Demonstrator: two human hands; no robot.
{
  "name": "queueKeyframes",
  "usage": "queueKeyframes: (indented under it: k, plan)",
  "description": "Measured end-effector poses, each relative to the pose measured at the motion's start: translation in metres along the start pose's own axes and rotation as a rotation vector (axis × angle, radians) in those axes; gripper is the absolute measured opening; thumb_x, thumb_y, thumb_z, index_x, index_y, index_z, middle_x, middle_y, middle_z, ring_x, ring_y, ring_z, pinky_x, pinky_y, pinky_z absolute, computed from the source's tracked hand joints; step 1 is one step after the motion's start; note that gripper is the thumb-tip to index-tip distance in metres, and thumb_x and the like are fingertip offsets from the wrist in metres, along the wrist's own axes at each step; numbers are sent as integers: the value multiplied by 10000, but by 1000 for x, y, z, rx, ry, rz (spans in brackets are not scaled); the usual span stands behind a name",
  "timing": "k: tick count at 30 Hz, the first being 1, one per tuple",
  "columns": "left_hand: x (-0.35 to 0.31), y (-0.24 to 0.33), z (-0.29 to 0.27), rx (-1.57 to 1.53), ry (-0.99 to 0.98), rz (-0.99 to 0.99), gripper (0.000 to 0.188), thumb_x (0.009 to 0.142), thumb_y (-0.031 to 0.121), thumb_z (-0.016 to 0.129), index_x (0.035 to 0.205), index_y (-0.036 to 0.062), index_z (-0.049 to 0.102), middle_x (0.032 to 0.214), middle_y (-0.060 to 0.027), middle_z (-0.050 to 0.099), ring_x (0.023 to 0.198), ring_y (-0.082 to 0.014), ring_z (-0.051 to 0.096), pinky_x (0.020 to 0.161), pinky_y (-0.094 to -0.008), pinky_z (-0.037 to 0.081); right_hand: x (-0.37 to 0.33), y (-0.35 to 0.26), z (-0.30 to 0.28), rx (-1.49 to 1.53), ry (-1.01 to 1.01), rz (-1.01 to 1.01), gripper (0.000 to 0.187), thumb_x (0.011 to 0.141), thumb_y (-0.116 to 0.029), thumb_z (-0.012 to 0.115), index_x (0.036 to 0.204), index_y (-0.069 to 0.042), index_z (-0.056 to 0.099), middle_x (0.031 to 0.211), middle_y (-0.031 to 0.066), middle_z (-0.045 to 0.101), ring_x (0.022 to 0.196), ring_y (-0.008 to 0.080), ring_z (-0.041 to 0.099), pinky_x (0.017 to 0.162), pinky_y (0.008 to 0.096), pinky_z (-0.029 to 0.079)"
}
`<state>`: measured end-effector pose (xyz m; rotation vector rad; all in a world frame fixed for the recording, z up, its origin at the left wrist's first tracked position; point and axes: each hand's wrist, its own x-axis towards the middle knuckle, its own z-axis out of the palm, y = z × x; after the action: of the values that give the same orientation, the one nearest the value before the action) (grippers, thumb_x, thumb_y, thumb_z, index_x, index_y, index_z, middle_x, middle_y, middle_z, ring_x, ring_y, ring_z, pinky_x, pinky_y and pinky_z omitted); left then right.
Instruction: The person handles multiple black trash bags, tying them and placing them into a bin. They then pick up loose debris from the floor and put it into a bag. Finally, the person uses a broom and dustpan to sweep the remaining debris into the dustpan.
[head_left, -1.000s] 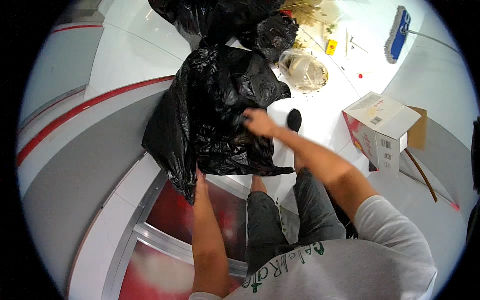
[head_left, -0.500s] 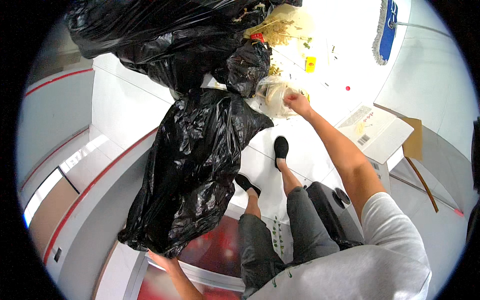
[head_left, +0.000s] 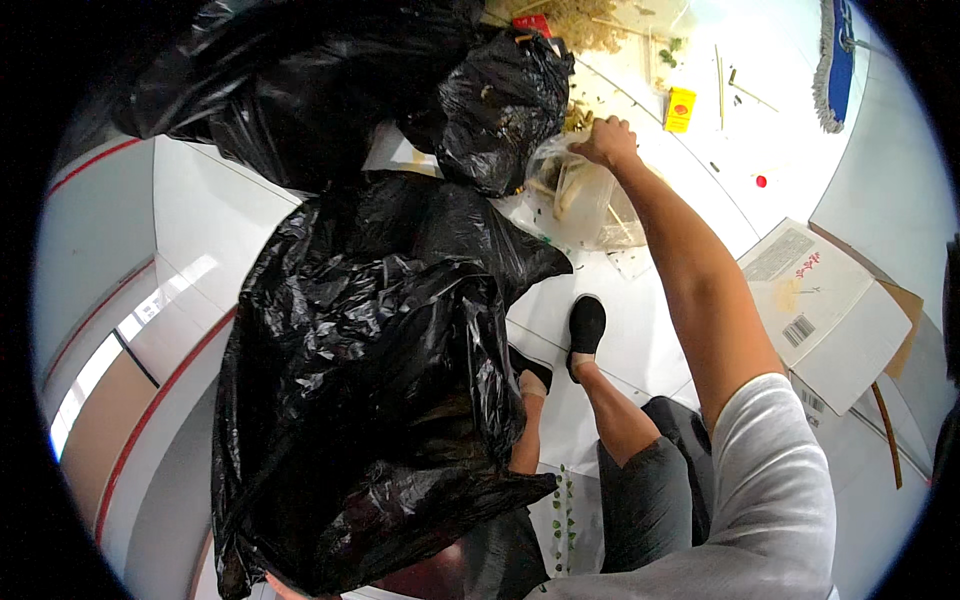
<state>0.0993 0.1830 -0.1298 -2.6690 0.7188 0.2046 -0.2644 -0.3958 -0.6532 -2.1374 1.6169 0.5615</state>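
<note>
A large black garbage bag (head_left: 350, 400) spreads from the floor up toward me on the left. My left hand (head_left: 283, 588) grips its near edge at the bottom; most of that hand is hidden by the plastic. Ahead, my right hand (head_left: 607, 142) pinches the upper edge of a clear plastic bag (head_left: 590, 205) with pale litter inside, on the white floor. A smaller black trash bag (head_left: 505, 110) sits just left of it, against a big black bag (head_left: 300, 80).
Loose litter (head_left: 610, 35), a yellow box (head_left: 679, 109) and a red cap (head_left: 761, 182) lie on the floor ahead. A cardboard box (head_left: 815, 285) stands at right, with a blue dust mop (head_left: 836, 65) beyond. A dark bin (head_left: 685, 435) is beside my leg.
My left hand has pulled the near end of the black garbage bag closer, and the bag looks wider. My right hand has shifted to the clear bag's upper edge.
</note>
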Motion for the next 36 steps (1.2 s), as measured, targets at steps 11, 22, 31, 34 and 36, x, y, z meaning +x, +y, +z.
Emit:
queueKeyframes:
  k: [11, 22, 31, 34, 36]
  plan:
    - [3, 59, 9, -820, -23, -344, 513, 864, 357, 480, 1245, 18, 426, 1230, -80, 505, 1095, -248, 484, 978, -346, 352, -30, 52, -11, 313, 8, -144, 303, 813, -299, 526, 1004, -72, 591, 959, 175, 622, 896, 362, 560, 778, 433, 472]
    - [5, 63, -1, -439, -33, -183, 534, 871, 409, 434, 1265, 50, 408, 1278, -72, 456, 1146, -284, 437, 1002, -393, 338, 23, -15, 42, -16, 132, -126, 288, 735, -256, 564, 989, -131, 616, 996, 92, 629, 1020, 290, 532, 856, 509, 355]
    - [-2, 52, 19, -296, 28, -88, 486, 879, 326, 450, 1254, 19, 408, 1260, -120, 457, 1119, -262, 466, 962, -376, 383, -123, 76, -39, 394, 246, -494, 152, 842, -152, 509, 978, -97, 551, 907, 112, 544, 834, 327, 547, 707, 404, 470]
    - [-15, 96, -4, -227, -73, -8, 463, 863, 266, 479, 1228, -14, 421, 1224, -139, 468, 1079, -266, 488, 955, -366, 388, -152, 89, -8, 310, 98, -526, 197, 828, -157, 535, 999, -60, 529, 923, 122, 544, 843, 323, 549, 737, 396, 460]
    - [7, 125, -2, -676, -6, -128, 460, 854, 245, 492, 1221, -24, 423, 1213, -138, 474, 1073, -267, 490, 953, -362, 385, -169, 102, 6, 163, 98, -577, 296, 799, -216, 586, 1026, -41, 512, 969, 137, 531, 978, 298, 514, 905, 418, 384]
